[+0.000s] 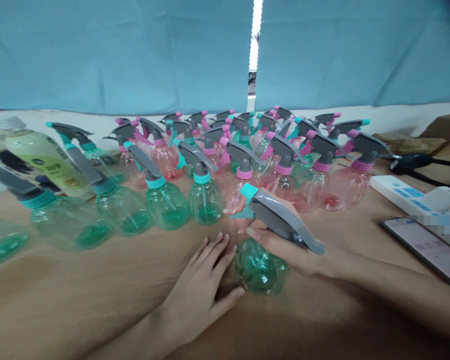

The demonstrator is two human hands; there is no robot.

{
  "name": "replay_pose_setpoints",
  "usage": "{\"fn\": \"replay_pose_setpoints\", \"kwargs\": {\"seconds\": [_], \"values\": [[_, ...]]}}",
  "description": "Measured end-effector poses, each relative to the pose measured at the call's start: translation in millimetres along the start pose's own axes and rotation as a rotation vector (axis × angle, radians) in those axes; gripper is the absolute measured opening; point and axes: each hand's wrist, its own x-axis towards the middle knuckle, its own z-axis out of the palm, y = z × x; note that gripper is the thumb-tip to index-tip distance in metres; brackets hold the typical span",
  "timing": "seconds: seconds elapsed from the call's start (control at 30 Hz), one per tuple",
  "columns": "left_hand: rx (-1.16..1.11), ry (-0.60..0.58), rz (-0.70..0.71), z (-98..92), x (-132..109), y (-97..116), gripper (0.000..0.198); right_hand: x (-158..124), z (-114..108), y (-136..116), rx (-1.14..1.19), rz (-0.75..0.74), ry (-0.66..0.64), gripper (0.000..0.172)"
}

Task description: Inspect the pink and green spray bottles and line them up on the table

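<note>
A green see-through spray bottle [261, 270] with a grey and turquoise trigger head stands in front of me, its nozzle pointing up and to the left. My right hand [285, 250] is closed around its neck, just below the trigger head, which hides part of the fingers. My left hand [197, 287] lies palm down on the table with fingers stretched out, holding nothing. Its fingertips and thumb are close to the bottle's left side; whether the thumb touches it I cannot tell. Beyond my hands stands another green spray bottle [206, 202] with a turquoise collar.
Several green and pink spray bottles [350, 185] crowd the back of the wooden table [142, 280]. At the left is a large labelled bottle [48, 157]. On the right lie a phone [423, 250], a white power strip [401, 195] and a black strapped object [412, 162]. Blue cloth [135, 55] hangs behind.
</note>
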Motion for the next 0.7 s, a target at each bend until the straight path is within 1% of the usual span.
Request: {"fn": "replay_pose_setpoints", "kwargs": {"seconds": [0.1,0.17,0.3,0.43,0.6,0.7], "values": [[0.0,0.0,0.0,0.4,0.0,-0.2,0.06,-1.8,-0.5,2.3,0.128,-0.004,0.005,0.023],[0.004,-0.002,0.002,0.2,0.5,-0.3,0.061,-3.7,0.4,6.9,0.153,-0.007,0.02,0.024],[0.019,-0.018,0.011,-0.5,1.5,-0.5,0.062,-7.5,3.3,17.2,0.196,-0.005,0.026,0.018],[0.017,-0.013,0.008,-0.2,1.6,-0.4,0.061,-10.1,5.1,21.0,0.206,0.001,0.028,0.016],[0.002,-0.024,-0.006,-0.7,1.3,0.7,0.06,-12.4,4.9,20.7,0.231,-0.027,0.048,0.014],[-0.014,-0.014,-0.007,-1.4,1.2,1.2,0.059,-12.9,4.0,20.8,0.2,0.007,0.033,0.011]]}}
